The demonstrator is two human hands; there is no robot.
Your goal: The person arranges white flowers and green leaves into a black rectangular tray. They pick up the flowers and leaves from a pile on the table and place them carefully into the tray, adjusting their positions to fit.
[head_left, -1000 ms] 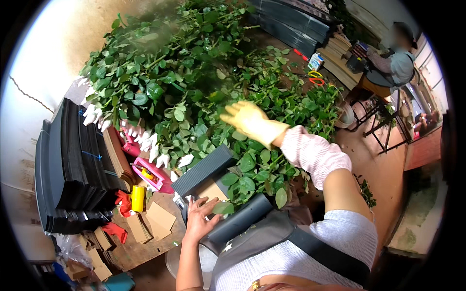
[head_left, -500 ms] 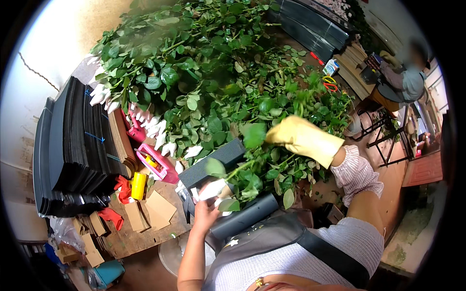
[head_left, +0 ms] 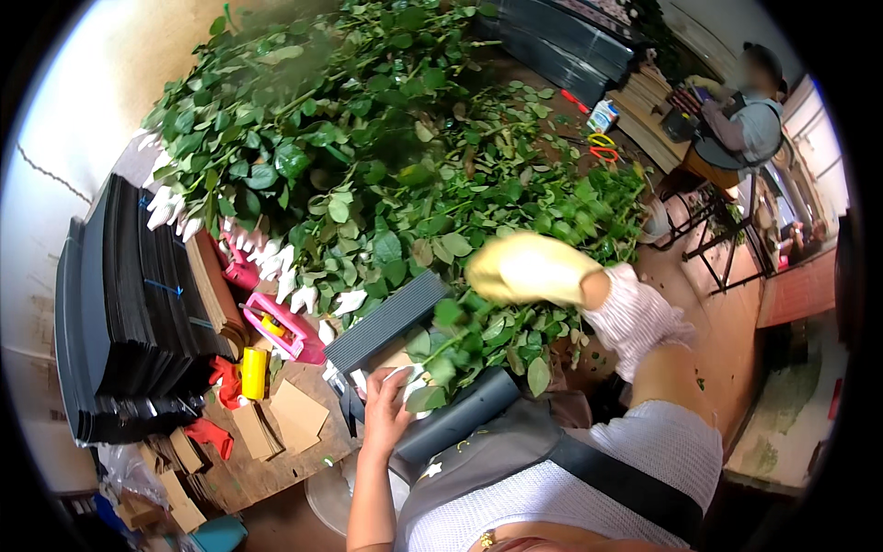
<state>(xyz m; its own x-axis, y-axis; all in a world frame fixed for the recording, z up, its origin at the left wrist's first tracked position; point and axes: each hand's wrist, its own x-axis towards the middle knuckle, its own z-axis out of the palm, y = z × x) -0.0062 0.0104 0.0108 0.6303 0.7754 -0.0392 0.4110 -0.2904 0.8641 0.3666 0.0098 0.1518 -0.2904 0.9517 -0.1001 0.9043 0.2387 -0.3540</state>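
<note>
My left hand (head_left: 383,410) is closed around the white-wrapped head of a leafy rose stem (head_left: 445,357) at the table's near edge. Its green stem and leaves stretch up to the right, between a ridged dark grey block (head_left: 386,322) and a black padded roll (head_left: 460,419). My right hand (head_left: 533,269), in a thick yellow glove, is over the foliage just beyond the stem. Motion smears its fingers, so its grip cannot be made out. A large heap of leafy rose stems (head_left: 368,166) covers the table ahead, several white-wrapped heads (head_left: 276,262) pointing left.
Stacked black sheets (head_left: 138,304) stand at the left, near a pink tape dispenser (head_left: 285,327), a yellow roll (head_left: 254,373) and cardboard pieces (head_left: 299,414). Orange-and-yellow scissors (head_left: 602,147) lie at the far right. Another person (head_left: 750,120) sits beyond.
My gloved right hand has moved left and blurs more. My left hand keeps hold of the rose stem. The whole view has shifted slightly.
</note>
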